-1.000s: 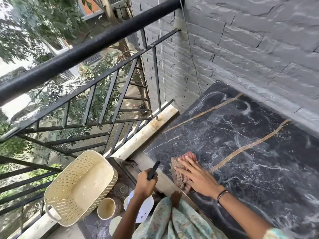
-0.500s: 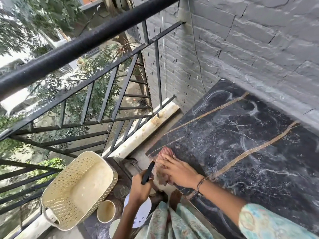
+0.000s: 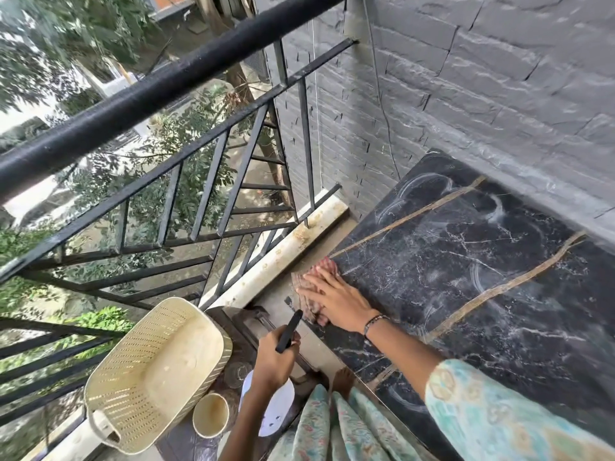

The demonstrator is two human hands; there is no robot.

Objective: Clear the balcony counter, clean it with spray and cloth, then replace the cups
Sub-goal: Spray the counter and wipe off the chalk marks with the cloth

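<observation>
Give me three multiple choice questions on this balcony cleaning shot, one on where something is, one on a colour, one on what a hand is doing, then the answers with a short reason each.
1. Where is the cloth?
A. in the basket
B. at the counter's corner nearest the railing
C. over the railing

2. What colour is the counter?
A. black with white veins
B. plain white
C. red

3. What is the left hand doing?
A. lying flat on the counter
B. hanging with nothing in it
C. gripping a spray bottle

Answers:
1 B: the right hand presses the cloth flat on that corner, partly over the edge.
2 A: the slab is dark with pale veins and tan seams.
3 C: its fingers curl round the black trigger of the white spray bottle, held beside the cream basket.
</observation>
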